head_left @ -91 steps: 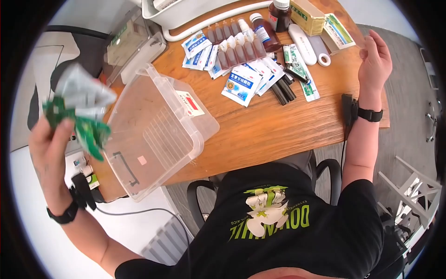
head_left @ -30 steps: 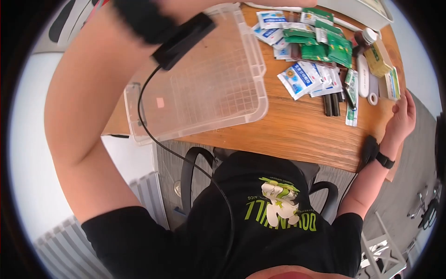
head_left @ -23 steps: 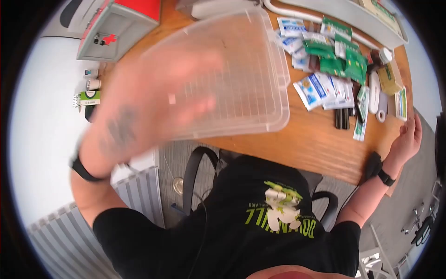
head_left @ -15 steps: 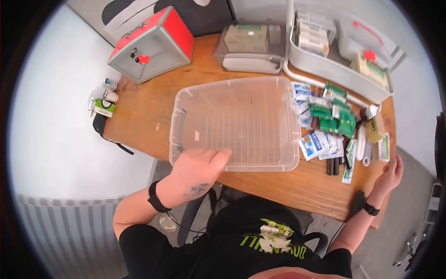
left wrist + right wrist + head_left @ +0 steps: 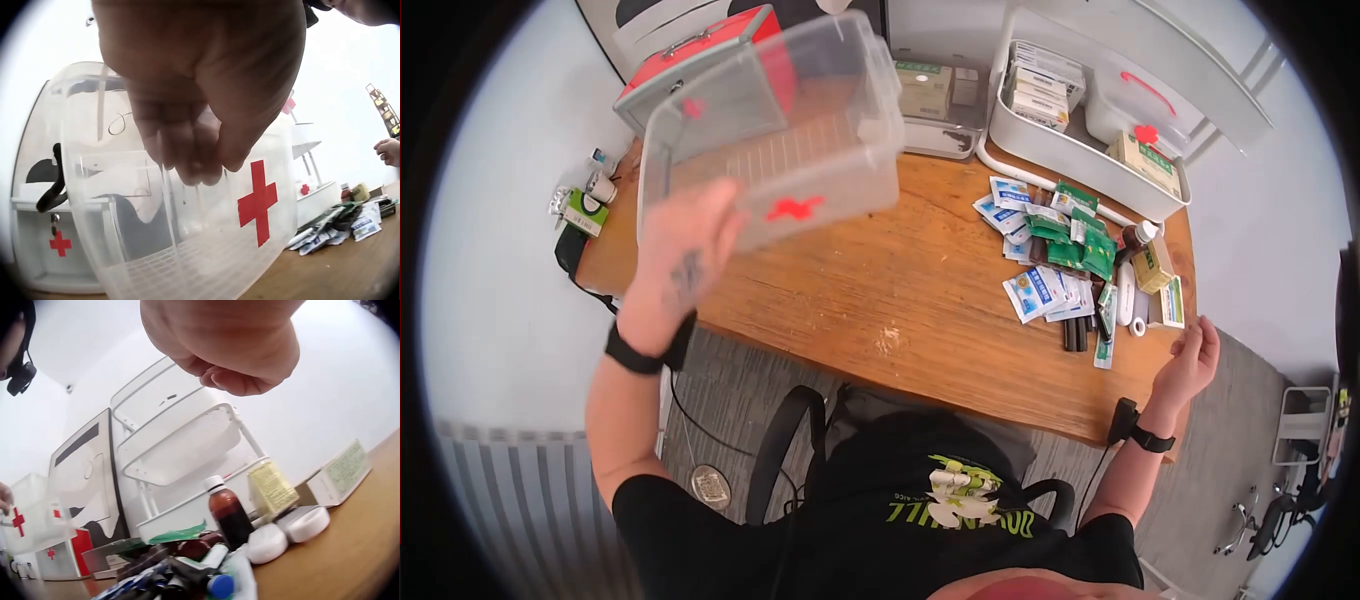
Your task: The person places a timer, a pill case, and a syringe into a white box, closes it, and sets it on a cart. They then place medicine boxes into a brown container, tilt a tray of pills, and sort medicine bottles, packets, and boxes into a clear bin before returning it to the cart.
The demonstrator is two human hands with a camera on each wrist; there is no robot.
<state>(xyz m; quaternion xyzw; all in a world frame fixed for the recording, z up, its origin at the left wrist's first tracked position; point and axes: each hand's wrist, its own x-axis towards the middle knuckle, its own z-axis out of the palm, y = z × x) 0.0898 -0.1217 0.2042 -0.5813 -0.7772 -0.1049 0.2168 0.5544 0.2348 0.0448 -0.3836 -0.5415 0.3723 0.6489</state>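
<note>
My left hand (image 5: 685,250) grips the near rim of a clear plastic storage box (image 5: 830,185), its fingers and thumb pinching the wall in the left wrist view. Tilted, the box hangs over the left of the wooden table, a red cross (image 5: 257,203) on its side. Nothing shows inside it. My right hand (image 5: 1188,365), loosely curled, is by the table's right edge and holds nothing. Nearest to it is a pile of medicines: green sachets (image 5: 1065,240), blue-and-white sachets (image 5: 1032,292), a brown bottle (image 5: 229,515) with a white cap, and a yellow carton (image 5: 1152,266).
A red and grey first-aid case (image 5: 700,65) stands at the back left, partly behind the box. A grey translucent box (image 5: 940,135) and a white rack (image 5: 1090,175) holding cartons line the back. Small items, including a green carton (image 5: 585,212), sit at the left edge.
My left hand, which held green sachets 3 seconds ago, let them go on the pile. It then took the clear box by its rim and lifted it up to the left. The right hand stays put.
</note>
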